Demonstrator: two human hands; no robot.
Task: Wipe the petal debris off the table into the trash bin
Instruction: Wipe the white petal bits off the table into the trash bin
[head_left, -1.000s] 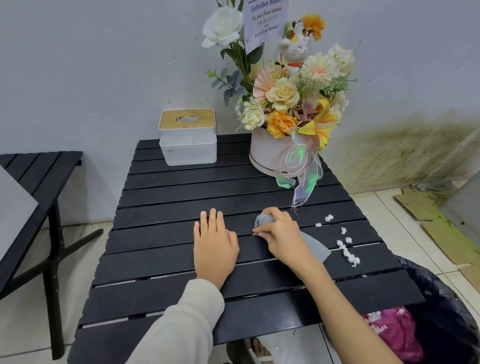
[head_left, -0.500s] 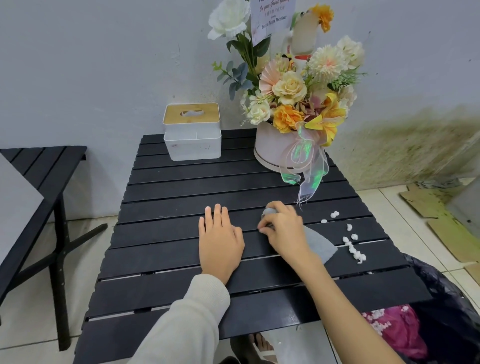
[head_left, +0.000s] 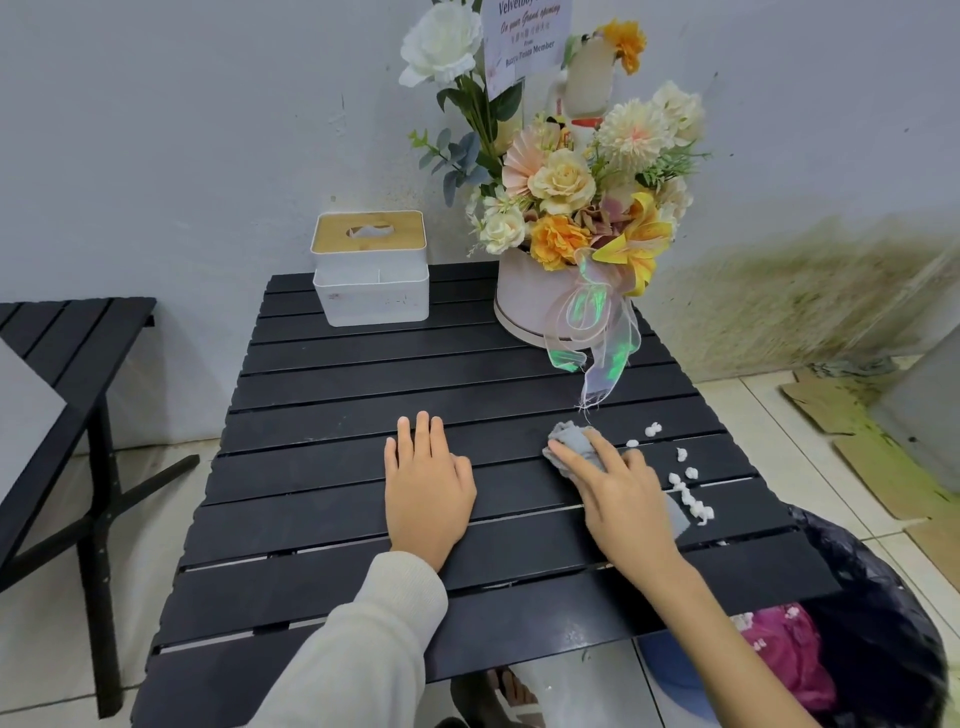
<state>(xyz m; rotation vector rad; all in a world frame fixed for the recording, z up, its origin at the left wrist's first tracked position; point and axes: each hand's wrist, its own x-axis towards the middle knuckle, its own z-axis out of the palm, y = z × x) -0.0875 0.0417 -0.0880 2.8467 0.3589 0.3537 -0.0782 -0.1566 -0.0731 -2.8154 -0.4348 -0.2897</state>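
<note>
Bench (head_left: 337, 415): black slats with narrow gaps between them, matte.
Left hand (head_left: 428, 496): flat on the slats, palm down, grip wide and holding nothing.
Right hand (head_left: 623, 493): fingers stretched straight, pressing a grey cloth (head_left: 571, 441) (soft, crumpled) onto the bench.
Petal debris (head_left: 691, 499): small white curled bits, scattered just right of the cloth near the bench edge.
Trash bin (head_left: 883, 597): black crinkled liner, below the bench's right corner.
</note>
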